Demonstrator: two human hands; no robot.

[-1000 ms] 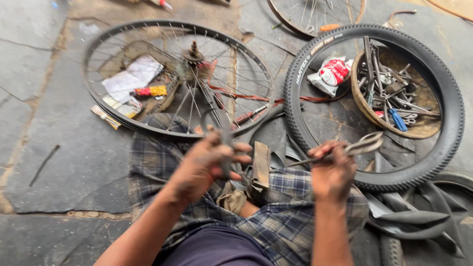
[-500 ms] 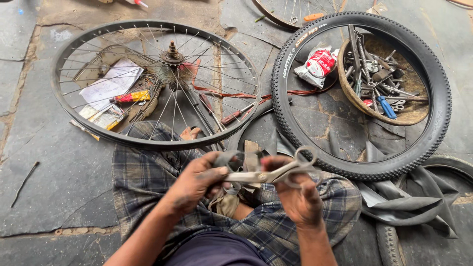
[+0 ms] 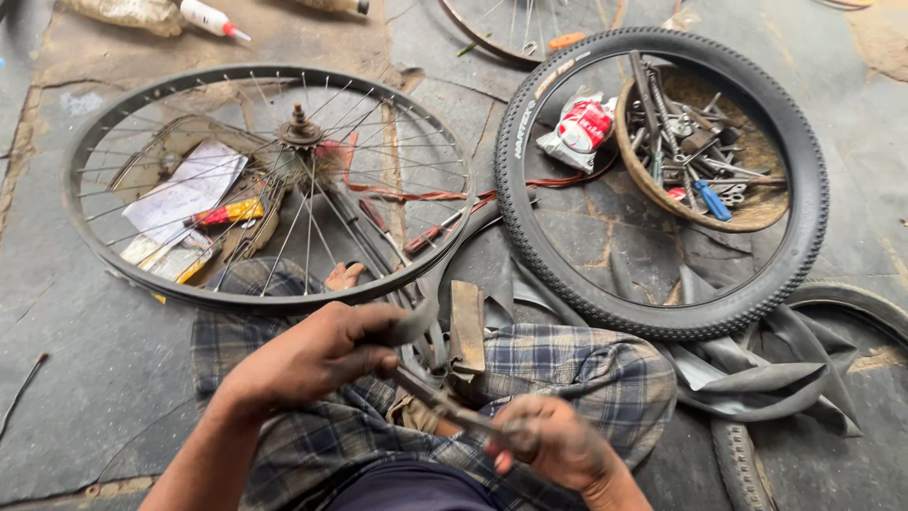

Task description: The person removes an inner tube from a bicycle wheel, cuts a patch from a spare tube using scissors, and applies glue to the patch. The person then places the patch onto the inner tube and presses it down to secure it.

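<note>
The left hand (image 3: pixel 317 355) is closed around a strip of grey rubber tube (image 3: pixel 416 326) over the lap, beside a wooden block (image 3: pixel 466 326). The right hand (image 3: pixel 553 443) is closed on the handles of scissors (image 3: pixel 445 405), whose blades point up-left to the tube at the left fingers. A spoked wheel (image 3: pixel 270 185) and a tyre (image 3: pixel 662 180) lie on the floor ahead.
</note>
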